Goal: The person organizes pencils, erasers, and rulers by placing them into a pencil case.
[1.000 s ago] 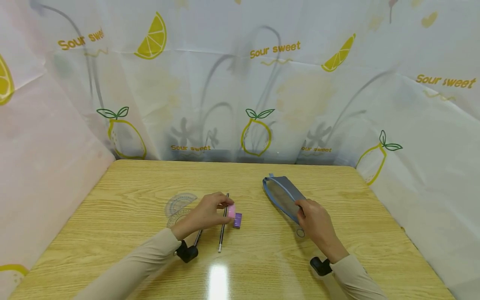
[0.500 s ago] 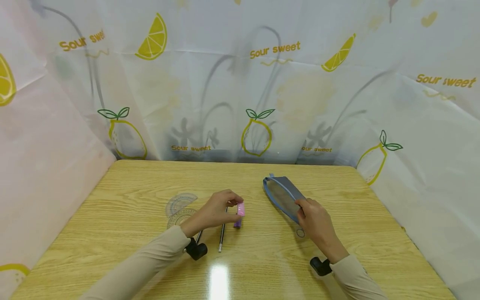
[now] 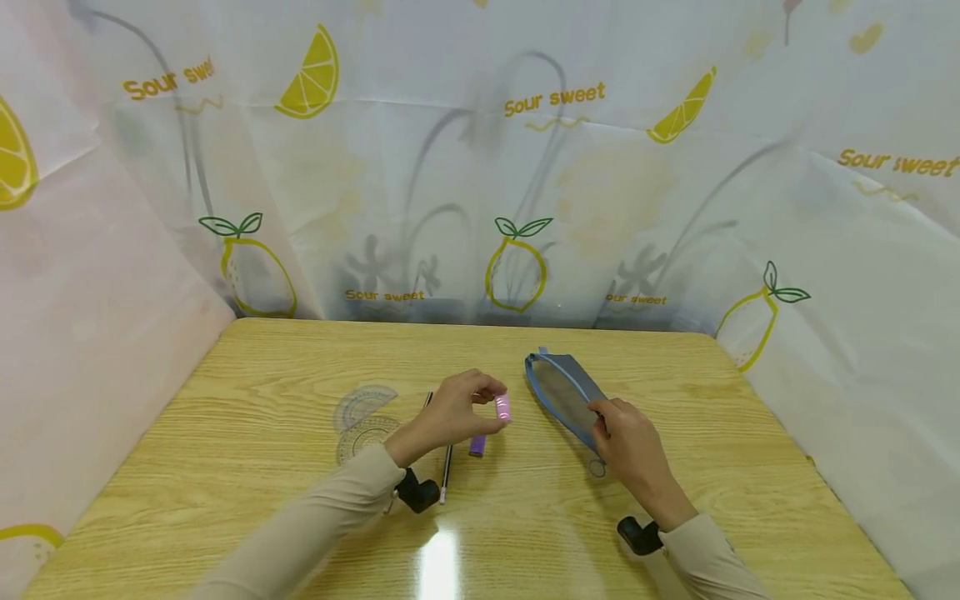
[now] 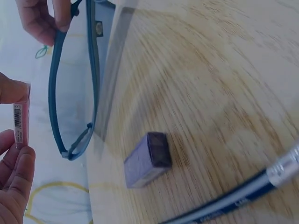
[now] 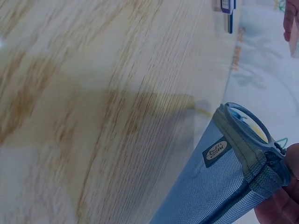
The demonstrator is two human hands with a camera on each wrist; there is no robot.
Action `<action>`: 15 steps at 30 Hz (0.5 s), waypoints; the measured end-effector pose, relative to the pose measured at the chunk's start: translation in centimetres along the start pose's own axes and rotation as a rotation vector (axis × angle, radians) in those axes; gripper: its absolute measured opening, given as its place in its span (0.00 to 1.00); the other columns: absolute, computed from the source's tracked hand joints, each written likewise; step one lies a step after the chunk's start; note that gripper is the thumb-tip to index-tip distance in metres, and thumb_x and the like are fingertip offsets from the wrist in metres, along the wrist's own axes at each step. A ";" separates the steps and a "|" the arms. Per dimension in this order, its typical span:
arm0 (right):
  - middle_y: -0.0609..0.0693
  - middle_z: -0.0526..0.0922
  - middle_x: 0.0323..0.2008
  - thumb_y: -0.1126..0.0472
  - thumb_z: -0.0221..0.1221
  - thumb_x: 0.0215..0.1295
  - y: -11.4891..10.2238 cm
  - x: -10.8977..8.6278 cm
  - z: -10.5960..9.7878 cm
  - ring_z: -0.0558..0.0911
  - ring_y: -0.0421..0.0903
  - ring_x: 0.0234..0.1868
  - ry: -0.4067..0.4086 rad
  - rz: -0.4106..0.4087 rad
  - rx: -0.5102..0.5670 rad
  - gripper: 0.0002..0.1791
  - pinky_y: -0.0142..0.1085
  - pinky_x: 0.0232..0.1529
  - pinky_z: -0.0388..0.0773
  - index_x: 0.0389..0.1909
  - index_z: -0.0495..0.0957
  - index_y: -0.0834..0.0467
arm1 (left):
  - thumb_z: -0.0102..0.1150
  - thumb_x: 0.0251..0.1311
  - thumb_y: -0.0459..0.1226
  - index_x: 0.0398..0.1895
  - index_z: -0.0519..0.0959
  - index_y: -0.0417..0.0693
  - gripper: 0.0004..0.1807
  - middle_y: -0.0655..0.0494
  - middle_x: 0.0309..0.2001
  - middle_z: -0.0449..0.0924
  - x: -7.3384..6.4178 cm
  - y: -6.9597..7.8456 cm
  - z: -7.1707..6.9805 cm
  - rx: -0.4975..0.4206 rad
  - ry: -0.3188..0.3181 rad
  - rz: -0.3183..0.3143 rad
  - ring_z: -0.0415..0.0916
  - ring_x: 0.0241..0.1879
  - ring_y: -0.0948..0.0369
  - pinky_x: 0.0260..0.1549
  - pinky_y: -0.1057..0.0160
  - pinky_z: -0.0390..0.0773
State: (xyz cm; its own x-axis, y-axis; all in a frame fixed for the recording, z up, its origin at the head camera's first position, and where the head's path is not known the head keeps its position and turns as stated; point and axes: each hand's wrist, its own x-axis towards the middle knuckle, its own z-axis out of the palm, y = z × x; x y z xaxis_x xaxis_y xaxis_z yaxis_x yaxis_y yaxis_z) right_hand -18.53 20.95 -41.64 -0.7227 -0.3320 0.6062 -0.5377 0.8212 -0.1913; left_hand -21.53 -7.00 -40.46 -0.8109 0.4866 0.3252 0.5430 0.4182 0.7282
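Between thumb and fingers, my left hand (image 3: 453,410) pinches a small pink eraser (image 3: 502,407) above the table; a barcode shows on its side in the left wrist view. My right hand (image 3: 637,446) grips one end of a blue-grey mesh pencil case (image 5: 210,182), whose zipped mouth gapes toward the left. The eraser is left of that mouth and apart from it. A purple eraser (image 4: 147,161) lies on the table just below my left hand. Beside it is a dark striped pencil (image 3: 446,475), its upper part hidden by the hand.
Two clear protractors (image 3: 365,406) lie left of my left hand. A second pencil (image 3: 428,398) is mostly covered by my left arm. The wooden table (image 3: 262,400) meets a lemon-printed sheet (image 3: 420,208) at the back and sides.
My left hand has carried the pink eraser to the right and slightly away, past the purple eraser and nearer the pencil case. My right hand stays almost still on the case.
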 end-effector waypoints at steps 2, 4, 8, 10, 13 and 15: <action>0.55 0.80 0.26 0.81 0.64 0.48 -0.1 0.0 -0.1 0.77 0.46 0.23 0.002 -0.001 0.005 0.14 0.36 0.21 0.74 0.36 0.83 0.67 | 0.72 0.52 0.35 0.49 0.79 0.37 0.21 0.49 0.45 0.77 0.3 0.1 0.3 -0.028 0.017 -0.004 0.77 0.45 0.49 0.46 0.57 0.78; 0.55 0.80 0.27 0.81 0.64 0.48 -0.2 0.0 -0.1 0.77 0.46 0.23 0.003 -0.002 0.011 0.14 0.36 0.21 0.75 0.36 0.83 0.67 | 0.72 0.51 0.35 0.48 0.79 0.37 0.21 0.49 0.44 0.77 0.6 0.2 0.6 -0.050 0.037 -0.010 0.77 0.45 0.46 0.46 0.54 0.78; 0.55 0.80 0.27 0.81 0.63 0.47 -0.2 0.0 -0.2 0.77 0.45 0.23 0.009 -0.004 0.013 0.14 0.35 0.21 0.74 0.36 0.83 0.67 | 0.73 0.49 0.34 0.46 0.80 0.38 0.20 0.51 0.42 0.78 1.1 0.4 1.0 -0.080 0.079 -0.023 0.77 0.43 0.47 0.45 0.53 0.78; 0.55 0.80 0.27 0.81 0.63 0.47 -0.3 0.0 -0.2 0.76 0.45 0.23 0.014 -0.006 0.011 0.14 0.35 0.21 0.74 0.36 0.83 0.67 | 0.74 0.49 0.34 0.45 0.80 0.38 0.20 0.51 0.42 0.78 1.4 0.5 1.3 -0.101 0.099 -0.014 0.78 0.42 0.48 0.44 0.53 0.79; 0.55 0.80 0.27 0.81 0.64 0.48 -0.3 0.0 -0.2 0.77 0.45 0.23 0.019 -0.011 0.008 0.14 0.36 0.22 0.74 0.36 0.83 0.67 | 0.74 0.49 0.35 0.45 0.81 0.39 0.20 0.51 0.42 0.78 1.9 0.8 1.9 -0.119 0.108 -0.012 0.78 0.42 0.48 0.44 0.52 0.78; 0.55 0.80 0.27 0.81 0.64 0.48 -0.3 0.0 -0.2 0.77 0.46 0.23 0.017 -0.012 0.008 0.14 0.36 0.22 0.74 0.37 0.83 0.67 | 0.74 0.48 0.35 0.45 0.81 0.39 0.20 0.51 0.42 0.79 2.2 1.0 2.3 -0.132 0.110 -0.023 0.78 0.43 0.48 0.44 0.53 0.78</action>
State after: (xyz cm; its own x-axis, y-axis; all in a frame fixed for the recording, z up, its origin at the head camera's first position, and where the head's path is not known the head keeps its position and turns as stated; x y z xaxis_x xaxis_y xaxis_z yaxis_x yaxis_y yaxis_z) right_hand -18.26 20.79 -41.42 -0.7086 -0.3340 0.6215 -0.5501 0.8132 -0.1901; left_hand -22.23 -3.71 -40.42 -0.8458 0.3881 0.3661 0.4962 0.3203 0.8069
